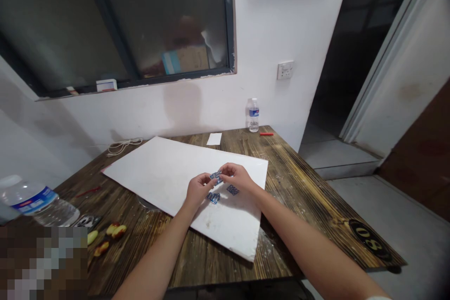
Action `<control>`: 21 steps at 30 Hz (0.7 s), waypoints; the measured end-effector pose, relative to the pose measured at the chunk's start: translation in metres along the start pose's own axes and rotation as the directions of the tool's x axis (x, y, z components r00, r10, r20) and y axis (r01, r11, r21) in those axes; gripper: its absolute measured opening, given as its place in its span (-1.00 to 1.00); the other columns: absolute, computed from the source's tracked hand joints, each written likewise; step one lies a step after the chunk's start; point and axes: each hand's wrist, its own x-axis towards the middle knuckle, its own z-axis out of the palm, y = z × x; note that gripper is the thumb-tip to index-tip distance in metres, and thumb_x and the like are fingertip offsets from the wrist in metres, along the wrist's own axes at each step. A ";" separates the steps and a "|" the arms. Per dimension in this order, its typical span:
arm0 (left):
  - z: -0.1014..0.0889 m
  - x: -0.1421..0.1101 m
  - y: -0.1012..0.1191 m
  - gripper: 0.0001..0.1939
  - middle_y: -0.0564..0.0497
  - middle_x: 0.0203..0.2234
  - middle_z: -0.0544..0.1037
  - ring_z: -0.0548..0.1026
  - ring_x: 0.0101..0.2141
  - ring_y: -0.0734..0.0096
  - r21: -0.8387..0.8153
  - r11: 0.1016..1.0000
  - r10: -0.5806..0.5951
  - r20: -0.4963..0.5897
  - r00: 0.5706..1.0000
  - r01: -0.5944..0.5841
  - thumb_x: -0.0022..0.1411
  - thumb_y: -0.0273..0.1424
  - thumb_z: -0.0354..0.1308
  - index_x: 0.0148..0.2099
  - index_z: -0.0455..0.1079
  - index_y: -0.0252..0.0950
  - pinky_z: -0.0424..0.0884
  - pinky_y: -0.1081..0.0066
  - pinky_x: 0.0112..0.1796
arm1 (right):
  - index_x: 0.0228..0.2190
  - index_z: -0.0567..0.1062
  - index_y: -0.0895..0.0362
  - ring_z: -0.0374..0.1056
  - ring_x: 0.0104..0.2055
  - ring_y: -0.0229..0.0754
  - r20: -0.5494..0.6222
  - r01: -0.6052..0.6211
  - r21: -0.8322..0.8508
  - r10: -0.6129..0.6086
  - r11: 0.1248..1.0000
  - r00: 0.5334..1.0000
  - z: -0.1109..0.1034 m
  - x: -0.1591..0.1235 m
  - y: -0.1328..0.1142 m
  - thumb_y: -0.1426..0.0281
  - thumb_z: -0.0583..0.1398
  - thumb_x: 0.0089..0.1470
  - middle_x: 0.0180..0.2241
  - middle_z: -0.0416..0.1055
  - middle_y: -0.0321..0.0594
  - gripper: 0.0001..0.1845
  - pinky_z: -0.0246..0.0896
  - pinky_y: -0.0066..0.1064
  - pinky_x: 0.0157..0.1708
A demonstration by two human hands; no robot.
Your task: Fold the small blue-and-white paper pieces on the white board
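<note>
Between the fingertips of both hands is a small blue-and-white patterned piece [216, 177], flat-looking and too small to name. My left hand [197, 191] pinches it from the left. From the right, my right hand [237, 177] grips it with thumb and fingers. Two similar pieces lie below on a large white board [154, 168]: one blue patterned piece [213, 198] beside my left hand, another blue patterned piece [232, 190] under my right hand. The board lies at an angle on a dark wooden table [288, 187].
A big water bottle [38, 201] leans at the left, near cut fruit pieces [116, 230]. Along the back are a coiled white cable [123, 145], a white paper [214, 139], a small bottle [253, 116] and a red stick-like item [266, 134]. A round plaque [370, 239] marks the right corner.
</note>
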 end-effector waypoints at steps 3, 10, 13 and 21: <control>0.000 0.000 0.002 -0.73 0.08 -0.64 0.40 0.33 -0.55 0.48 0.005 1.000 -0.008 -0.019 1.000 0.008 0.01 -0.21 0.26 -0.50 0.40 -0.32 0.21 0.49 -0.48 | -0.39 0.51 0.13 0.24 -0.53 -0.30 0.008 0.009 -0.032 -0.009 0.999 1.000 0.000 -0.001 -0.001 0.23 0.29 -0.12 -0.53 0.43 -0.30 -0.74 0.13 -0.45 -0.51; -0.001 0.001 0.003 -0.77 0.10 -0.63 0.39 0.31 -0.55 0.49 -0.006 1.000 -0.012 -0.147 0.989 0.011 -0.01 -0.24 0.24 -0.47 0.38 -0.31 0.21 0.50 -0.49 | -0.46 0.50 0.13 0.30 -0.48 -0.25 -0.112 -0.005 0.046 0.010 0.999 0.994 -0.005 0.003 -0.001 0.13 0.27 -0.10 -0.53 0.44 -0.27 -0.70 0.18 -0.40 -0.44; -0.002 0.002 -0.001 -0.76 0.10 -0.61 0.40 0.32 -0.55 0.49 -0.044 0.998 -0.051 -0.226 0.973 0.042 0.00 -0.22 0.23 -0.41 0.38 -0.31 0.20 0.52 -0.54 | -0.51 0.48 0.13 0.28 -0.49 -0.24 -0.232 -0.009 0.033 0.017 0.999 0.973 -0.012 0.005 0.001 0.16 0.26 -0.09 -0.56 0.40 -0.28 -0.73 0.17 -0.39 -0.44; -0.008 0.004 -0.002 -0.81 0.14 -0.59 0.40 0.30 -0.61 0.57 -0.159 0.984 -0.138 -0.366 0.920 0.084 0.05 -0.26 0.15 -0.37 0.30 -0.27 0.17 0.59 -0.60 | -0.56 0.41 0.11 0.22 -0.49 -0.22 -0.403 -0.016 -0.005 0.012 1.000 0.915 -0.024 0.009 0.005 0.14 0.24 -0.13 -0.57 0.35 -0.28 -0.71 0.11 -0.38 -0.44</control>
